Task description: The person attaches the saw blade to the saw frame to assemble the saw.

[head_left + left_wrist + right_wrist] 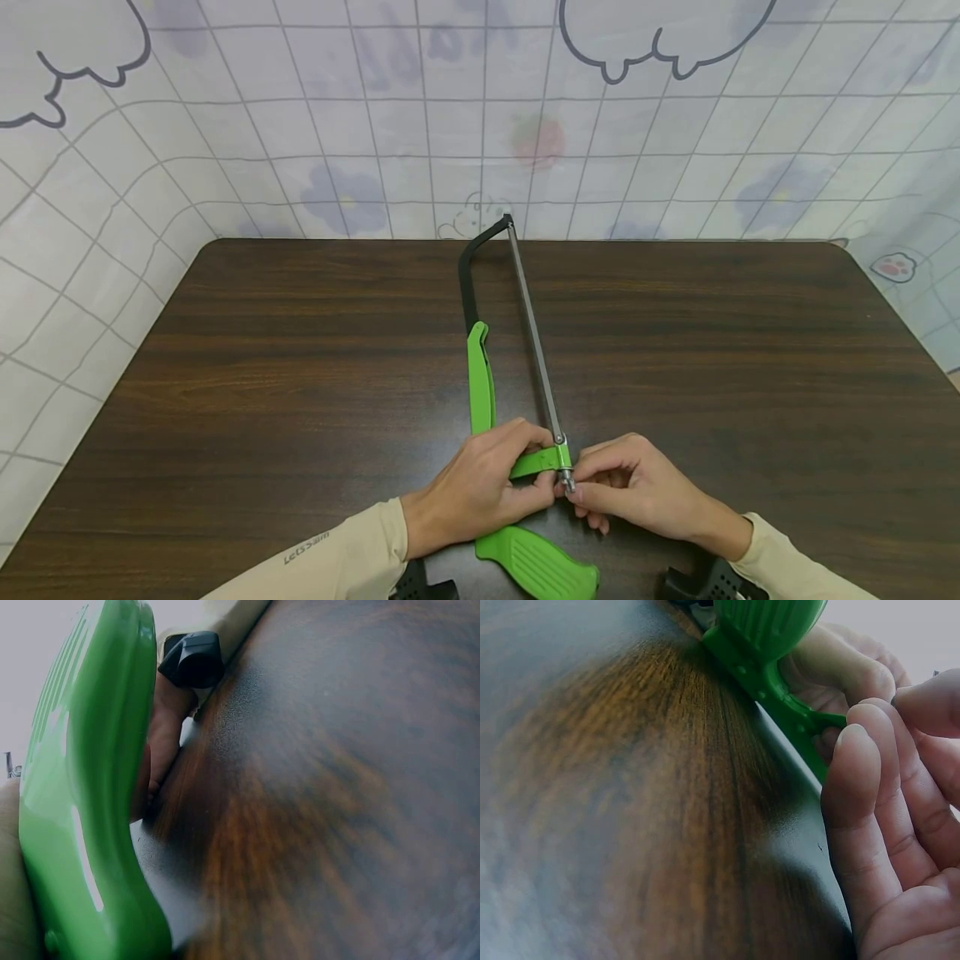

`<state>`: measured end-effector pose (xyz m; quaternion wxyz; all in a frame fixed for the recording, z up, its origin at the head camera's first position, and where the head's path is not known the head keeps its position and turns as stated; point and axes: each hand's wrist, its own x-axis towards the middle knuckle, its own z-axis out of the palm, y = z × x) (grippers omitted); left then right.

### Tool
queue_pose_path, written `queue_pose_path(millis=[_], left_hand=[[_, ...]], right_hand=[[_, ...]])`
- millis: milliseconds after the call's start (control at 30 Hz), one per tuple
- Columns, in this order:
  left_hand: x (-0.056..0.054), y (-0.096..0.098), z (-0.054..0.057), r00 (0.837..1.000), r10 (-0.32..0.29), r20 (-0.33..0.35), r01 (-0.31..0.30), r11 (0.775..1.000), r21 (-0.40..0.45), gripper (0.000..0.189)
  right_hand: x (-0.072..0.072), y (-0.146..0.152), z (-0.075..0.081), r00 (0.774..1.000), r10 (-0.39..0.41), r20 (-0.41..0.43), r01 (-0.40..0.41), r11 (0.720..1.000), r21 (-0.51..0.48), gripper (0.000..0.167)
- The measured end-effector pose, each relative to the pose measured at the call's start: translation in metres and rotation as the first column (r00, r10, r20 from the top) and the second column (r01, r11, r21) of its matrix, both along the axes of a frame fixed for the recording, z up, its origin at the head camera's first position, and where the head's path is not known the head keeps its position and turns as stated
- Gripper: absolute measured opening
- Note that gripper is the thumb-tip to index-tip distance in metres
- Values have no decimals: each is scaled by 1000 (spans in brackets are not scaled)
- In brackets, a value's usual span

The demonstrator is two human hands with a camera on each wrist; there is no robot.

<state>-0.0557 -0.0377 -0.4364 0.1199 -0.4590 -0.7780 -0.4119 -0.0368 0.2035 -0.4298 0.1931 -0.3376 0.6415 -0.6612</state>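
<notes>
A hacksaw lies on the table with its green handle (536, 565) toward me, its black frame (467, 283) pointing away and its silver blade (532, 333) along the right side. My left hand (487, 479) grips the short green arm (536, 462) that joins the handle to the blade's near end. At that end, my right hand (641, 492) pinches the small metal tension screw (567, 479) between thumb and forefinger. The green handle (97, 772) looms large in the left wrist view. In the right wrist view, the fingers of my right hand (900, 825) are curled, and they hide the screw.
The dark wooden table (712, 350) extends around the saw on both sides. Behind and beside it hangs a white gridded cloth (315, 133) with printed shapes. Black wrist devices (712, 582) sit near the table's front, below the sleeves.
</notes>
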Motion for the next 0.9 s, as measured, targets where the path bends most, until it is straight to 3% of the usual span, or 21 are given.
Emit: queue_pose_path(millis=[900], left_hand=[[1, -1, -1, 999, -4, 32, 4, 1000, -4, 23]], right_hand=[[-1, 1, -2, 999, 39, 21, -37, 997, -62, 23]])
